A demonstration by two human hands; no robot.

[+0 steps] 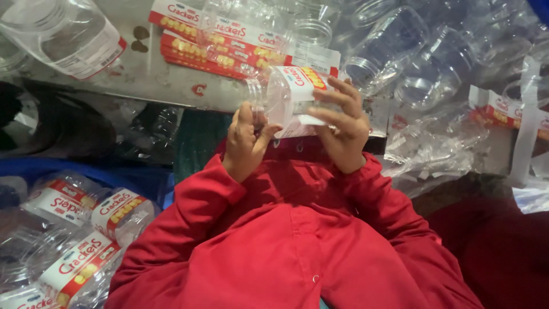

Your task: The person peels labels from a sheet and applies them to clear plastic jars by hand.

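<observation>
1. I have both hands up in front of my chest on one clear plastic jar (pixel 286 94), which lies on its side with its mouth toward my left hand (pixel 245 143).
2. My left hand's fingers (pixel 245 117) are curled shut around the jar's neck end. My right hand (pixel 346 129) grips the body, its fingers (pixel 337 97) spread over the red, white and yellow label (pixel 306 80).
3. The label looks only partly seated to me: its top band sits on the jar, while a white flap hangs loose just under my right fingers. I judge this jar to be mid-labelling, not finished.
4. Done so far, as far as I can see: a cluster of labelled jars (pixel 86 240) lies below and to the left of my left fingers, beside my red sleeve (pixel 189 200).
5. Left to do: many bare clear jars (pixel 434 68) are heaped beyond and to the right of my right fingers.
6. A stack of flat unused labels (pixel 211 40) lies on the table (pixel 137 80) just beyond the jar, so I reckon a good share of the work remains.
</observation>
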